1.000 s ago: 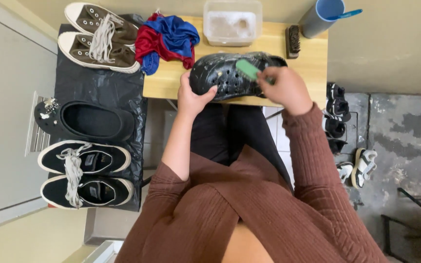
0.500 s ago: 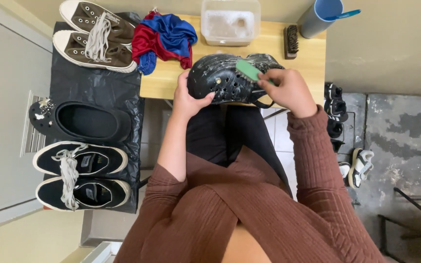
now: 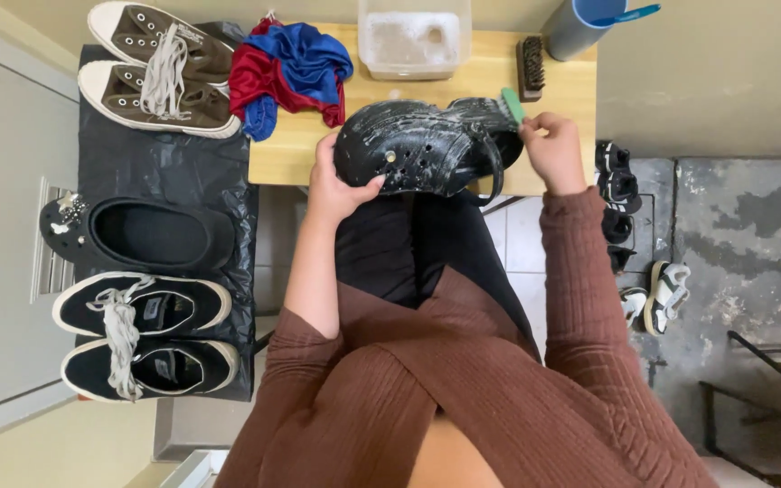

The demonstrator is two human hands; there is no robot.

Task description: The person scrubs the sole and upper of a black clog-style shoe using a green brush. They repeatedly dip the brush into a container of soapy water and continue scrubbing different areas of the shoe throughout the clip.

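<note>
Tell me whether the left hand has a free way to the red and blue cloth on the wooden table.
Probably yes: the red and blue cloth lies just beyond the left hand with bare wooden table between, though that hand now steadies the black perforated clog.

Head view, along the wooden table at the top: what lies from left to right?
Red and blue crumpled cloth → clear plastic tub of soapy water → dark wooden-backed bristle brush → blue cylindrical cup, all on the light wooden table.
</note>
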